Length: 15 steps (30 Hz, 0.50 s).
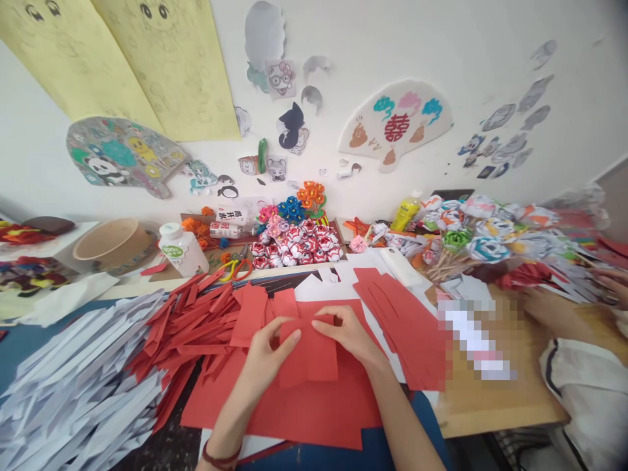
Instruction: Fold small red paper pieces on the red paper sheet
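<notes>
A creased piece of red paper [308, 360] hangs between my two hands above larger red sheets [333, 418]. My left hand [272, 347] pinches its upper left part between thumb and fingers. At the top edge, right of the middle, my right hand [346, 330] pinches the same piece. Just beyond and left of my fingers lie smaller red paper rectangles [249, 320]. Left of these spreads a heap of folded red paper strips [196, 320], beside a big pile of folded white paper strips [83, 379].
Right of my hands lies a stack of long red paper sheets [400, 327]. Scissors [235, 269], a white bottle [181, 250] and red-and-white paper flowers [299, 245] stand along the back. A co-worker's sleeve [589, 386] is at the right, by a wooden table [510, 402].
</notes>
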Each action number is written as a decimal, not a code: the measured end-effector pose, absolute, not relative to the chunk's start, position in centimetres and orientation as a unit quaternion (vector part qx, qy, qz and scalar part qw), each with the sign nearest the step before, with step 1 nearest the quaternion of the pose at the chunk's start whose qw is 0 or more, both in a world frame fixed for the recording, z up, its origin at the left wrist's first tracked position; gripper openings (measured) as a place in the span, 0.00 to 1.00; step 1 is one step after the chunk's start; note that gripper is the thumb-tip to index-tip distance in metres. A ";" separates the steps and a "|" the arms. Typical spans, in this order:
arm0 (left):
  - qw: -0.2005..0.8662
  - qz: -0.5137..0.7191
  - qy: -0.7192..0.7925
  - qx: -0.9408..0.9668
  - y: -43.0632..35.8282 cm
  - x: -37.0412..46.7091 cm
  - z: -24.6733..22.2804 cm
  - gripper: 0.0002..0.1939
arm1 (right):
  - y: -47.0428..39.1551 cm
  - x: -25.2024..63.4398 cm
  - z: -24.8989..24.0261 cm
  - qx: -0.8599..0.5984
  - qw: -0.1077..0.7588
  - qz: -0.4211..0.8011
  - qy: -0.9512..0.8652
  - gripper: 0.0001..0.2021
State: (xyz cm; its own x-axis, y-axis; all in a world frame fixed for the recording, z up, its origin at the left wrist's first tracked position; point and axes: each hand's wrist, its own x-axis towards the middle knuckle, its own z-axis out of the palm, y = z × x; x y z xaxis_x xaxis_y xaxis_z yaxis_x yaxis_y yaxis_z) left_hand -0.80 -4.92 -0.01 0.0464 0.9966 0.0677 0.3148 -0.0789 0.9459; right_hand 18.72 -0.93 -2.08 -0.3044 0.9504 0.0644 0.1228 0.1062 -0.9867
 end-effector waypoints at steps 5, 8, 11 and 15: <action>0.421 0.393 0.531 0.621 -3.9 -0.6 -0.4 0.11 | -1.0 18.5 -1.5 -0.386 0.378 0.515 -0.666 0.10; 0.402 0.376 0.526 0.648 -3.6 -0.6 -0.2 0.10 | -1.0 18.4 -1.4 -0.370 0.370 0.517 -0.677 0.11; 0.405 0.367 0.514 0.662 -3.6 -0.6 0.2 0.09 | -0.9 18.4 -1.4 -0.359 0.362 0.520 -0.685 0.11; 0.411 0.364 0.494 0.674 -3.8 -0.4 0.7 0.08 | -0.9 18.4 -1.6 -0.348 0.351 0.528 -0.691 0.11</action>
State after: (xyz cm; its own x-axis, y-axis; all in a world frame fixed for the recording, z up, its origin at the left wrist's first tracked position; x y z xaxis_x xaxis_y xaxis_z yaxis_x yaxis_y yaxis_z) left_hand -0.38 -3.80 0.74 0.2475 0.9652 0.0847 0.3658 -0.1741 0.9143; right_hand 18.42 -0.88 -1.57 -0.5113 0.8512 0.1181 0.1099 0.2010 -0.9734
